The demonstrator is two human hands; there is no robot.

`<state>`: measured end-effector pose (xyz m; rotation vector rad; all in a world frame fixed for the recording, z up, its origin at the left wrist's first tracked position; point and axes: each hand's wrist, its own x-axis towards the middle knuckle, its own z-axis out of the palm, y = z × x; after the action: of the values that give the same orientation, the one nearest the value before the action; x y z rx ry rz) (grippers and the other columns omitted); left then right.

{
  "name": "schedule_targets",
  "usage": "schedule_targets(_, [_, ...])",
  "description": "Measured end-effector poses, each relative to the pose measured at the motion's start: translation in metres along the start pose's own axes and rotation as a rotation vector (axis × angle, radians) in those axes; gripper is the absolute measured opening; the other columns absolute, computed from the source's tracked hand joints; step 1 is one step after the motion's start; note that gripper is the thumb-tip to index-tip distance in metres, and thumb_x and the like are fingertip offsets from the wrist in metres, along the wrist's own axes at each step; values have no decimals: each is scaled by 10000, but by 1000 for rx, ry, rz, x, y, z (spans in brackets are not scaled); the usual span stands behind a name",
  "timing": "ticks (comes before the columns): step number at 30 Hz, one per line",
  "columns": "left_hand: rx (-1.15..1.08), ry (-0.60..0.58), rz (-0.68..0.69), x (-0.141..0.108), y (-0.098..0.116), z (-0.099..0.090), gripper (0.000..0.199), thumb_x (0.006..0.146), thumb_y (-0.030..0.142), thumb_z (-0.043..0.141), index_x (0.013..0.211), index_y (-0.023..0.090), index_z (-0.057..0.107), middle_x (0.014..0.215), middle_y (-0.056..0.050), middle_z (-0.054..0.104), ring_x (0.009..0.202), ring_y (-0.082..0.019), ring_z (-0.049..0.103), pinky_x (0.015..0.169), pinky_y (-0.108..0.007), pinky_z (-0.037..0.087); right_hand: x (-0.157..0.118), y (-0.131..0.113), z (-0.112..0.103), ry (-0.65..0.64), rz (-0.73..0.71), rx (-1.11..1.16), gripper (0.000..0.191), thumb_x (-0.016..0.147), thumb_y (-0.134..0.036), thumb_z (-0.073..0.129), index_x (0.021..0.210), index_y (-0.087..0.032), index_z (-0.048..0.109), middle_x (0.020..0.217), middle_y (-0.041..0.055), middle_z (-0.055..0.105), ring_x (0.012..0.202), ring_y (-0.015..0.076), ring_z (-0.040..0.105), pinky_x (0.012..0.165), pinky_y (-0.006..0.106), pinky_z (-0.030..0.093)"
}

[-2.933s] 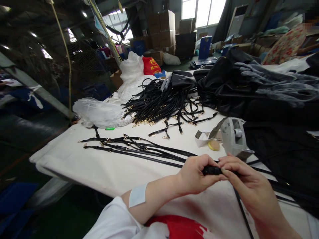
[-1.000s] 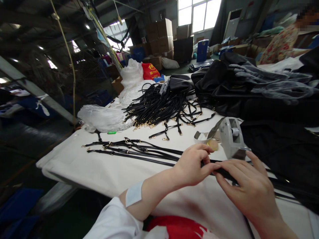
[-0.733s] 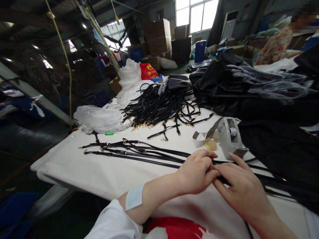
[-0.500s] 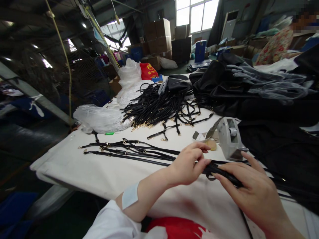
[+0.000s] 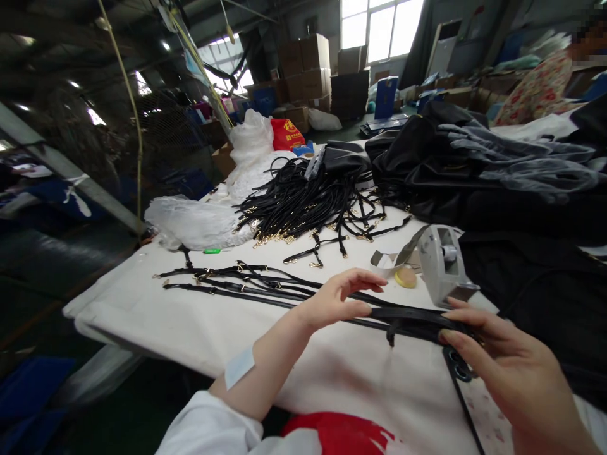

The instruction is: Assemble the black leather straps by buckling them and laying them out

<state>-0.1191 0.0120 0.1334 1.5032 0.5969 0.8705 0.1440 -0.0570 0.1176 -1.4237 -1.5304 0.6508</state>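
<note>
My right hand (image 5: 493,354) pinches a bundle of black straps (image 5: 412,316) between thumb and fingers, above the table front. To its left, my left hand (image 5: 344,297) is open, thumb and fingers apart, its thumb tip near the bundle's left end. A short strap end hangs down from the bundle. Behind the left wrist, several long black straps with gold clasps (image 5: 241,284) run leftward across the white table (image 5: 190,335). Below the right hand, scissors (image 5: 459,366) with dark handles lie partly hidden.
A grey tape dispenser (image 5: 441,262) and a yellow tape roll (image 5: 405,277) stand beyond my hands. Farther back lie a heap of black straps (image 5: 303,196), clear plastic bags (image 5: 190,221) and black bags (image 5: 427,151). A person in a floral top (image 5: 535,88) is at the far right.
My left hand has drawn left off the strap bundle and opened. My right hand keeps its hold, slightly farther right, and the scissors below it have come into sight.
</note>
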Motion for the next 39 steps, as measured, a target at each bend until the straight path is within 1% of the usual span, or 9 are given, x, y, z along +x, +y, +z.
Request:
schedule_targets(3, [100,-156,-49,-2,-10,16,925,553,536,883,1334,184,535,1287,-155,624,1224,-280,567,1094,-404,404,1,-3,-2,36,110,173,294,800,-480,715,975,-243,707,1014,63,756,893,247,728,674,258,594])
schedule_targets(7, [260,-367,-198,-1,-12,30,333,866,418,663,1064,152,683,889,-49,713,818,-154,663,804,-268,526,4,-7,-11,-24,51,63,321,847,-480,658,1065,-245,680,960,65,752,809,237,725,611,272,594])
schedule_targets(9, [436,-347,-230,2,-8,33,275,967,310,483,919,139,693,775,-29,687,683,-118,617,687,-228,498,4,-12,-10,-120,-101,-164,347,829,-491,666,1080,-252,684,1028,73,745,951,287,707,766,362,603])
schedule_targets(11, [664,-302,-185,5,-1,36,224,935,225,483,898,150,691,826,-36,702,731,-137,619,697,-232,480,3,-21,-2,-224,-255,-347,331,831,-478,654,1078,-262,696,1067,71,741,1077,323,666,922,457,552])
schedule_targets(14, [857,-263,-135,5,8,38,161,860,201,555,939,173,693,890,-47,716,787,-176,632,697,-248,465,4,-33,13,-386,-277,-367,301,930,-389,496,1123,-256,683,1076,71,745,1016,267,699,887,408,569])
schedule_targets(20, [513,-240,-271,-7,22,4,341,859,475,642,951,149,680,694,9,620,580,-92,520,561,-199,406,13,-34,16,-499,-57,-284,373,954,-478,445,1107,-232,681,1040,66,743,918,218,705,785,288,561])
schedule_targets(24, [462,-218,-229,-11,23,-14,341,795,435,734,977,148,703,791,-10,665,693,-98,548,648,-196,430,16,-31,12,-542,-18,-256,448,974,-529,370,914,-230,698,901,41,734,853,216,681,730,268,525])
schedule_targets(31, [433,-81,-283,-8,15,-7,405,682,449,821,915,134,718,770,-9,687,677,-104,559,597,-195,405,17,-35,13,-533,16,-199,436,957,-527,424,733,-216,632,700,9,652,667,174,595,620,251,446])
schedule_targets(39, [406,-75,-198,-3,16,12,346,681,397,835,873,134,719,663,27,635,563,-67,487,526,-175,364,17,-35,17,-718,105,-112,412,921,-519,485,745,-194,665,546,-26,494,517,120,423,474,228,315])
